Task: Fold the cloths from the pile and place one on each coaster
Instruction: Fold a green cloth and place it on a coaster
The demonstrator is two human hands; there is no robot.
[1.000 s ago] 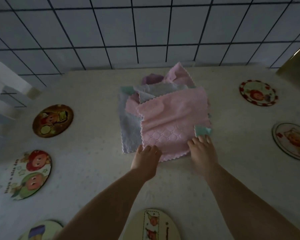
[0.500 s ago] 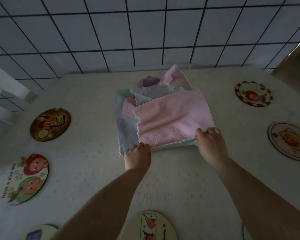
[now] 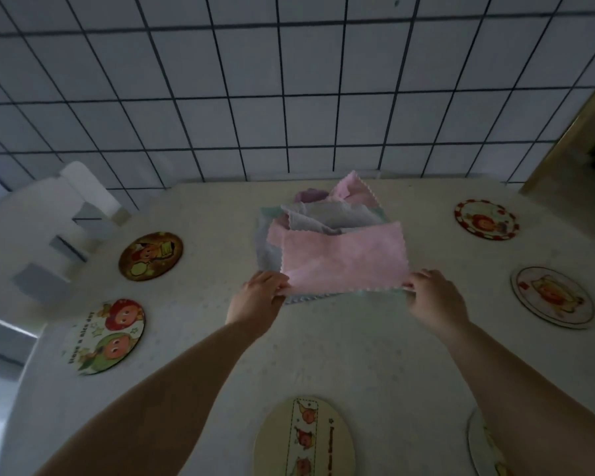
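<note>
A pink cloth [image 3: 344, 259] lies on top of the cloth pile [image 3: 327, 214] at the table's middle back. My left hand [image 3: 258, 297] pinches its near left corner and my right hand [image 3: 433, 297] pinches its near right corner, with the near edge raised a little off the pile. Grey, green and purple cloths show under and behind it. Round picture coasters ring the pile: a brown coaster [image 3: 151, 255] and a red-and-green coaster [image 3: 108, 334] on the left, a red-rimmed coaster [image 3: 485, 224] and a pale coaster [image 3: 552, 297] on the right, and a cream coaster [image 3: 304, 438] near me.
The pale table [image 3: 340, 355] runs to a tiled wall [image 3: 289, 97] behind the pile. A white chair [image 3: 62, 228] stands at the left edge. Part of another coaster [image 3: 483, 448] shows at the bottom right, half hidden by my right arm.
Both hands moved from lying on the pink cloth's near edge to its two near corners and took hold. The cloth's near edge has lifted, and my head has tipped up.
</note>
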